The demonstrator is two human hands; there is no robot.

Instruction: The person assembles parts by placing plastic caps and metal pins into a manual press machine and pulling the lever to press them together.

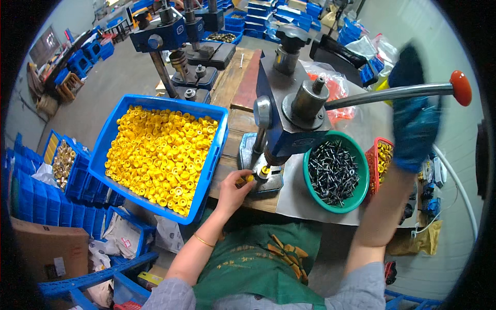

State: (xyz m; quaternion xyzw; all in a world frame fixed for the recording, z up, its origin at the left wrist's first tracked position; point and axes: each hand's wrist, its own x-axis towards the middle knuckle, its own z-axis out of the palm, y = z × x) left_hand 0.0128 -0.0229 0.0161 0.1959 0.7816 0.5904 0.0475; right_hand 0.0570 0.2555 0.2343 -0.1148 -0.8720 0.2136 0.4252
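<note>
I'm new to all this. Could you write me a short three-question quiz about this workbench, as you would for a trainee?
1. Which container holds the small dark metal parts?
2. True or false: the left hand wears a blue glove.
3. The knob on the lever is: A white; B red; C green.

Key:
1. The green bowl.
2. False: it is bare; the right hand is gloved.
3. B.
</note>
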